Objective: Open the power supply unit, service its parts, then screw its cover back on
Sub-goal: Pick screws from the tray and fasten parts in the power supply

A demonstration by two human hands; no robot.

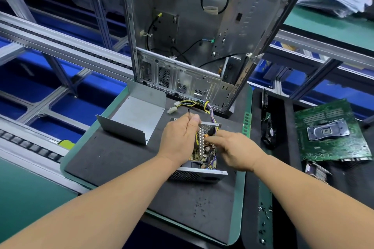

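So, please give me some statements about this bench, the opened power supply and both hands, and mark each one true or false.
1. The metal cover is off the power supply unit. True.
2. The cover lies to the right of the unit. False: it lies to its left.
3. The left hand pinches a thin dark tool. True.
4. The green motherboard sits inside the computer case. False: it lies outside, on the right.
5. The right hand reaches into the unit. True.

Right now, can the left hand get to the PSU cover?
Probably yes. The cover lies open on the mat left of the PSU, nothing between. But the left hand pinches a thin dark tool, so it would need to drop that first.
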